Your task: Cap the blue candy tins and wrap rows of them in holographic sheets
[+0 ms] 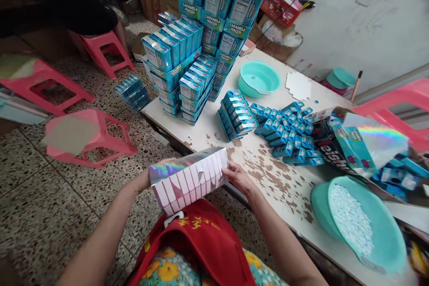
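Observation:
A silvery, shiny block of small packs, with pale ends in two rows, is held above my lap. Its left end is gripped by my left hand, whose fingers are mostly behind it. My right hand grips the right end, fingers bent against the edge. Beyond it on the white table stands a blue display box of small packs. To its right lies a spread of small blue packs.
Tall stacks of blue boxes rise at the table's far end. A teal basin stands behind the packs; another basin with white pieces is at the right. Pink stools stand left. A person sits at upper left.

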Tool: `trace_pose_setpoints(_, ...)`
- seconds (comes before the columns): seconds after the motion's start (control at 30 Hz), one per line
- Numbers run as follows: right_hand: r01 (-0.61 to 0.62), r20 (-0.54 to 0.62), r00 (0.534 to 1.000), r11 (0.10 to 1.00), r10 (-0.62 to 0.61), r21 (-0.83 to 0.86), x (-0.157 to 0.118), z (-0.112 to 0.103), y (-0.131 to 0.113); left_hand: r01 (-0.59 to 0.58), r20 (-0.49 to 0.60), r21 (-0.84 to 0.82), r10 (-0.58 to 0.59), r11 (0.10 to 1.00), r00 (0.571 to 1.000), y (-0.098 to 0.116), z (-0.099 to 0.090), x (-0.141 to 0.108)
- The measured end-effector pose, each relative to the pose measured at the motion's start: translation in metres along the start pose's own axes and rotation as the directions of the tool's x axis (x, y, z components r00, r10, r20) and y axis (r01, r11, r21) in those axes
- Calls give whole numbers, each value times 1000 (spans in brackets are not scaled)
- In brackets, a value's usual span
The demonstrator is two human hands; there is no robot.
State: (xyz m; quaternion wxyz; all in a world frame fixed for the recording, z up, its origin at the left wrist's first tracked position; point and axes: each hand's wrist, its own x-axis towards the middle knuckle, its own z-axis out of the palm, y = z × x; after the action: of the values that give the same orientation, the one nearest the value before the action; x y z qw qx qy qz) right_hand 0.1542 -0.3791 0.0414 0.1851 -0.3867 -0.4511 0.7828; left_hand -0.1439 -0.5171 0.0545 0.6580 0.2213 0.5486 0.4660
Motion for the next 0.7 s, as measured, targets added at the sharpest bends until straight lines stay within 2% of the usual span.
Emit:
trace_pose_setpoints(0.1, 4, -71, 997, 995, -11, -102, -14, -5, 17, -79, 85, -193, 97, 978, 992, 11, 2, -8)
trace_pose_setpoints(0.17, 3, -99, 995, 985, -20, -171, -24, -10, 27, -150, 70, -303, 179, 941, 981, 19, 7, -10)
trace_pose_setpoints(0.27, 12, -135, 990, 975, -43, -223, -36, -16, 38, -156, 50, -360, 186, 920, 981, 27, 17, -5)
trace_pose_setpoints(0.33, 30, -165, 984, 975, -68, -222, -43, -19, 44, -112, 55, -271, 131, 956, 990, 27, 24, 1)
trace_pose_setpoints(0.4, 51, -209, 973, 976, -96, -211, -50, -21, 49, -56, 44, -100, 60, 993, 997, 24, 32, 7)
trace_pose_setpoints(0.5, 66, -231, 967, 981, -108, -183, -62, -25, 53, -5, 21, 102, 3, 995, 1000, 15, 45, 16)
trace_pose_setpoints(0.6, 90, -230, 966, 987, -120, -137, -75, -31, 48, 14, 37, 194, -21, 981, 999, 8, 60, 29)
trace_pose_setpoints(0.7, 115, -292, 946, 988, -141, -104, -79, -43, 39, 13, 69, 270, -33, 963, 997, 5, 77, 43)
